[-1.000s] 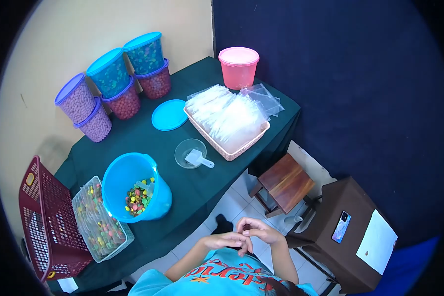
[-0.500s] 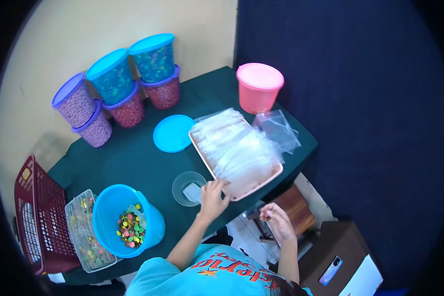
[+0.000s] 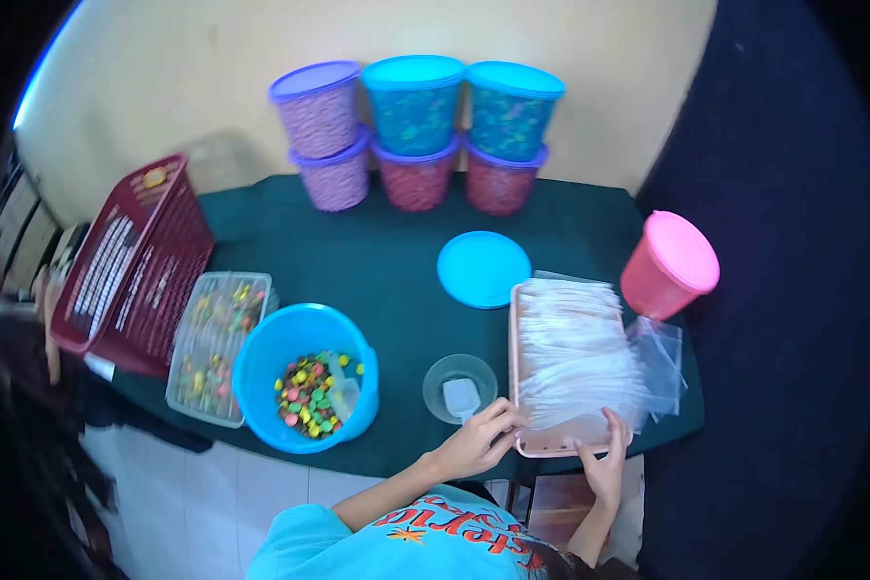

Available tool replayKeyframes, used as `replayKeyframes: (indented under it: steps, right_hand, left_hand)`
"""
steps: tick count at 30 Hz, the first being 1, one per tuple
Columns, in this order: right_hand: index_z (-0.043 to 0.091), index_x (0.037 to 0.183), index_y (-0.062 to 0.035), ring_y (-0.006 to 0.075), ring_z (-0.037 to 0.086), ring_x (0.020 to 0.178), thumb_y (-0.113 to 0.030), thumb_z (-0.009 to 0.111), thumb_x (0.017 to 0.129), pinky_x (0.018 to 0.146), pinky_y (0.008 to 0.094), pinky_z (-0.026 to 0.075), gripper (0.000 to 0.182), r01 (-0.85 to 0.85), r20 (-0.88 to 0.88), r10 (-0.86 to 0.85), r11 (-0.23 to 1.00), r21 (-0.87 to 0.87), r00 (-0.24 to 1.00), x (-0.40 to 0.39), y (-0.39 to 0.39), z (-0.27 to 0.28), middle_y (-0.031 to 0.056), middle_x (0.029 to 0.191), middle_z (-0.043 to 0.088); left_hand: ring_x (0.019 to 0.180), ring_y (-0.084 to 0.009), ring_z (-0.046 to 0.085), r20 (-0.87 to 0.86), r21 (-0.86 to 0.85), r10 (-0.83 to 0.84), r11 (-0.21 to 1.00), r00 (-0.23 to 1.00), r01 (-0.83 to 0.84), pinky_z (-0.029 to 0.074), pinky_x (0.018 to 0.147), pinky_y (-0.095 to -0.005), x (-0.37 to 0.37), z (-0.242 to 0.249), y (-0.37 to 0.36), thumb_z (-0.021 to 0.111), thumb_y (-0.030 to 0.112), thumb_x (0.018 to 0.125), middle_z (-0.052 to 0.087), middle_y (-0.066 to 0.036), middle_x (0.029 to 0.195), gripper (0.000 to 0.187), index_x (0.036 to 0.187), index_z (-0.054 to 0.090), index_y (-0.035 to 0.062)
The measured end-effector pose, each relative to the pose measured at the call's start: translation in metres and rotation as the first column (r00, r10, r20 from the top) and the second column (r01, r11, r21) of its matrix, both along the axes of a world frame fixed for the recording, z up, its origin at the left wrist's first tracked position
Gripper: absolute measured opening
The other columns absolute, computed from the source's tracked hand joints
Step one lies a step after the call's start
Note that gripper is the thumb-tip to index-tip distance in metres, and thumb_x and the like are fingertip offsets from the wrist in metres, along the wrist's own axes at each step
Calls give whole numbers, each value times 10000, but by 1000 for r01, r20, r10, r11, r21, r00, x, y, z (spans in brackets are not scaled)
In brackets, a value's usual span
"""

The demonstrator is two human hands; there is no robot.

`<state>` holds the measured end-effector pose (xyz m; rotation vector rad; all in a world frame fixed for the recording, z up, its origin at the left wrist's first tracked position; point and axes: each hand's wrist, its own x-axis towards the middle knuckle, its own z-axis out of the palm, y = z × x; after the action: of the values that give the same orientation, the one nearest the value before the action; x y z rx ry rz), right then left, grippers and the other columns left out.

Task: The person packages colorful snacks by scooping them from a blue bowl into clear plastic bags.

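A pink-rimmed tray (image 3: 514, 372) holds a long row of clear plastic bags (image 3: 580, 338). My left hand (image 3: 483, 437) is at the tray's front left corner, its fingers bent close together; whether they hold anything is too small to tell. My right hand (image 3: 601, 459) reaches over the tray's front right part with thumb and fingers apart, beside the nearest bags. Left of the tray stands a clear round bowl (image 3: 435, 387) with a white scoop (image 3: 461, 397) in it. Loose clear bags (image 3: 662, 367) lie at the tray's right side.
A blue bucket (image 3: 251, 377) of colourful candies stands left, beside a clear divided box (image 3: 203, 338) and a maroon basket (image 3: 155, 261). A blue lid (image 3: 483, 269) lies behind the bowl. Stacked tubs (image 3: 416, 106) line the back; a pink tub (image 3: 662, 275) stands right.
The view has swung round, so the table appears level and further left things show. My right hand has moved from beyond the table edge to the tray; my left hand stays near its front left corner.
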<state>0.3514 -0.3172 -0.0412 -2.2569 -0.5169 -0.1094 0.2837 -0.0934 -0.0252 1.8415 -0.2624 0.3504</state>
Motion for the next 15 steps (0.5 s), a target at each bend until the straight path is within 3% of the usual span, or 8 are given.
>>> replayKeyframes:
  steps: [1, 3, 6, 8, 10, 12, 14, 15]
  right_hand:
    - [375, 1199, -35, 293, 380, 1080, -122, 644, 668, 923, 385, 282, 602, -51, -5, 51, 999, -4, 999, 5, 4, 1, 139, 1174, 414]
    - [340, 1236, -34, 257, 389, 1075, -79, 626, 652, 909, 373, 298, 651, -8, -197, 53, 975, 223, 979, 15, 13, 4, 133, 1217, 393]
    - [290, 1273, -35, 215, 380, 1083, -51, 611, 636, 892, 353, 306, 713, -170, -178, 257, 902, 398, 950, 28, 33, 26, 132, 1229, 390]
    - [379, 1221, -25, 202, 440, 1020, -7, 584, 634, 864, 336, 332, 622, -306, -131, 373, 881, 362, 919, 39, 36, 27, 144, 1121, 486]
    - [487, 1117, -18, 196, 508, 908, 32, 548, 660, 814, 313, 371, 464, -631, -59, 665, 729, 266, 744, 52, 35, 24, 131, 975, 567]
    - [552, 998, 19, 189, 550, 837, 62, 529, 682, 780, 289, 401, 320, -603, -100, 661, 728, 326, 744, 39, 37, 30, 113, 871, 599]
    - [547, 978, 55, 192, 557, 878, 17, 523, 732, 794, 288, 409, 250, -469, -449, 703, 707, 530, 552, 30, 38, 42, 111, 896, 604]
    - [544, 966, 81, 202, 561, 902, -27, 498, 771, 814, 300, 413, 228, -551, -427, 813, 583, 597, 397, 31, 40, 45, 123, 918, 608]
  left_hand:
    - [777, -201, 536, -8, -18, 31, 999, 999, -31, 446, 671, -295, -6, 5, 5, 491, -45, 776, 503, -96, 871, 158, 909, 553, 11]
    - [778, -203, 542, 18, -11, 105, 994, 994, -105, 449, 673, -294, -20, 17, 14, 496, -45, 773, 507, -100, 884, 157, 907, 554, 13]
    - [785, -213, 553, 42, -17, 208, 978, 977, -208, 455, 682, -299, -45, 25, 18, 504, -44, 769, 534, -109, 902, 147, 897, 555, 8]
    - [785, -221, 559, 75, 6, 239, 971, 968, -240, 457, 679, -307, -61, 25, 16, 505, -46, 767, 558, -112, 875, 138, 888, 554, -2]
    - [782, -219, 565, 62, -35, 309, 951, 949, -308, 456, 681, -308, -76, 25, 7, 509, -42, 770, 573, -110, 852, 124, 881, 553, -9]
    - [775, -195, 572, -28, -96, 458, 884, 889, -458, 462, 669, -296, -91, 19, -1, 516, -31, 777, 572, -108, 850, 114, 882, 553, -10]
    - [762, -158, 571, -74, -111, 612, 779, 787, -617, 479, 655, -270, -105, 20, -5, 505, -20, 795, 571, -104, 846, 110, 896, 547, -12]
    - [764, -158, 571, -91, -136, 663, 730, 743, -669, 479, 657, -269, -112, 17, -6, 500, -20, 799, 569, -104, 851, 112, 900, 546, -11]
